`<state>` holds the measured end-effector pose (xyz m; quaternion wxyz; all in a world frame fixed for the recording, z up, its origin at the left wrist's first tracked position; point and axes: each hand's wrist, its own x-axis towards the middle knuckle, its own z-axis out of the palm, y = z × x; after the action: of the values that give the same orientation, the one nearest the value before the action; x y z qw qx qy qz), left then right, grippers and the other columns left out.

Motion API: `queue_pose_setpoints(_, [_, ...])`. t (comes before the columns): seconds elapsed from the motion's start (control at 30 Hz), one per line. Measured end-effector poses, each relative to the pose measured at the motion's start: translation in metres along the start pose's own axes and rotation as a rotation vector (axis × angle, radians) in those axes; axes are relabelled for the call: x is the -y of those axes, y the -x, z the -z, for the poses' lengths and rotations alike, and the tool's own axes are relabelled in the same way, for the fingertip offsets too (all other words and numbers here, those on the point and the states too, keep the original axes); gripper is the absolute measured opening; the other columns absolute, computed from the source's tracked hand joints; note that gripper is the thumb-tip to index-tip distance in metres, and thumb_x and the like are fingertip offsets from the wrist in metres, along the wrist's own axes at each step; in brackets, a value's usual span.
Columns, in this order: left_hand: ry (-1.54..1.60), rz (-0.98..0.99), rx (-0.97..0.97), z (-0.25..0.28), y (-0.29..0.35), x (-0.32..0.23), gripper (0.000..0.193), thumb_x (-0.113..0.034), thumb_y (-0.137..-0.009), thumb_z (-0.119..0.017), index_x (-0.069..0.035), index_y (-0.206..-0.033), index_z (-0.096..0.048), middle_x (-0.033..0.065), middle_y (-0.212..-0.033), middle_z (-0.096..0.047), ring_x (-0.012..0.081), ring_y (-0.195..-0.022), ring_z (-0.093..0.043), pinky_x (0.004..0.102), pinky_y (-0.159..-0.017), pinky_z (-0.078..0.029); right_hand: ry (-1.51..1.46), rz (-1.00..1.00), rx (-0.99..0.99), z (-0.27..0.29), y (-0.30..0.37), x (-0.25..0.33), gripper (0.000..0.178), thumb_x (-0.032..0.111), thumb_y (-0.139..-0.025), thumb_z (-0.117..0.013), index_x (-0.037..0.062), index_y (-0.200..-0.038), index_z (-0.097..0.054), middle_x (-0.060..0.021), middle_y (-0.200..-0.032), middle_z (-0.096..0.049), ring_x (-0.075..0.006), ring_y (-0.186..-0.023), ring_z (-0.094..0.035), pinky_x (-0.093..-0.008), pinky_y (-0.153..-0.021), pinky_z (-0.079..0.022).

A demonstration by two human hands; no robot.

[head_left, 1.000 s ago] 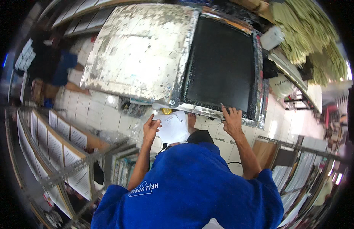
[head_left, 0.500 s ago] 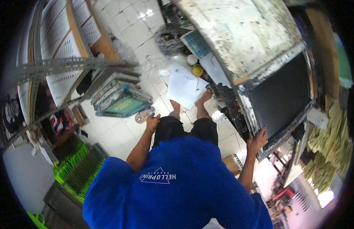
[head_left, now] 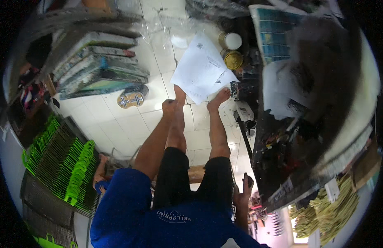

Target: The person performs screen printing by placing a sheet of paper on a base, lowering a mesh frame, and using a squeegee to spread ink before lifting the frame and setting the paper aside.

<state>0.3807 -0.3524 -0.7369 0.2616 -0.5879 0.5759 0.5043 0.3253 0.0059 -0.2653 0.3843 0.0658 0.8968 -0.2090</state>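
My left hand [head_left: 170, 108] hangs over the tiled floor beside my left shin, its fingers curled in, with nothing seen jutting from them. My right hand [head_left: 242, 192] is low on the right, beside my thigh; its fingers look stretched and apart, and a dark patch by the fingertips is unclear. White printed sheets [head_left: 199, 68] lie on the floor in front of my bare feet, overlapping. A yellowish sandal [head_left: 130, 99] rests on the tiles to the left of my left hand.
Framed screens [head_left: 104, 76] lean stacked at the left. Green hangers [head_left: 79, 169] fill a rack at lower left, near another person's arm [head_left: 101, 167]. An open yellow tin [head_left: 232, 60] and a white-lidded tin [head_left: 232, 41] stand by the dark workbench [head_left: 278, 165] on the right.
My view has tipped down and closer to the floor. My right hand has come off the black screen's frame at the bench. My left hand has moved forward beside my shin.
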Motion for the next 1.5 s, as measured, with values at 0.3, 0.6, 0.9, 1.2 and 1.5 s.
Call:
queue_pose_setpoints(0.3, [0.588, -0.138, -0.222, -0.143, -0.08, -0.056, 0.055, -0.002, -0.083, -0.072, -0.002, -0.133, -0.05, 0.0142, -0.122, -0.062, 0.024, -0.114, -0.059, 0.0343, -0.099, -0.048, 0.049, -0.479, 0.1, -0.041, 0.001, -0.083, 0.065, 0.017, -0.088, -0.069, 0.0006, -0.146, -0.043, -0.0218, -0.121, -0.052, -0.0346, -0.107, -0.052, -0.0446, -0.091, -0.045])
queue_pose_setpoints(0.6, [0.411, -0.342, -0.157, -0.153, -0.125, -0.035, 0.061, 0.011, -0.083, -0.066, 0.0, -0.137, -0.042, 0.0158, -0.134, -0.054, 0.0275, -0.121, -0.056, 0.0369, -0.1, -0.049, 0.006, -0.647, 0.16, -0.039, 0.014, -0.118, 0.064, 0.014, -0.088, -0.069, 0.0047, -0.146, -0.044, -0.0128, -0.117, -0.055, -0.0242, -0.101, -0.054, -0.0374, -0.082, -0.046])
queue_pose_setpoints(0.9, [0.333, -0.093, -0.281, -0.099, -0.042, -0.029, 0.057, 0.003, -0.072, -0.075, 0.012, -0.125, -0.055, 0.0198, -0.118, -0.066, 0.0291, -0.107, -0.064, 0.0359, -0.097, -0.048, -0.113, -0.409, 0.14, -0.044, -0.006, -0.121, 0.067, -0.003, -0.082, -0.072, 0.0062, -0.144, -0.048, -0.0055, -0.105, -0.056, -0.0153, -0.084, -0.057, -0.0288, -0.07, -0.05])
queue_pose_setpoints(1.2, [0.082, -0.53, -0.281, 0.103, 0.181, -0.086, 0.018, 0.002, -0.079, -0.064, 0.006, -0.097, -0.067, 0.0197, -0.086, -0.071, 0.031, -0.081, -0.069, 0.0404, -0.077, -0.053, -0.298, -0.211, -0.013, -0.013, -0.03, -0.092, 0.064, -0.004, -0.082, -0.07, 0.0107, -0.142, -0.051, -0.0067, -0.11, -0.055, -0.0139, -0.085, -0.058, -0.026, -0.066, -0.047])
queue_pose_setpoints(1.5, [-1.337, -0.974, -0.104, 0.205, 0.381, -0.336, 0.03, -0.006, -0.076, -0.06, -0.017, -0.096, -0.079, 0.016, -0.077, -0.07, 0.0339, -0.076, -0.07, 0.0448, -0.071, -0.053, -0.234, -0.121, -0.108, -0.018, -0.015, -0.069, 0.063, 0.01, -0.08, -0.075, 0.009, -0.139, -0.053, -0.0126, -0.11, -0.06, -0.0232, -0.087, -0.062, -0.0361, -0.075, -0.053])
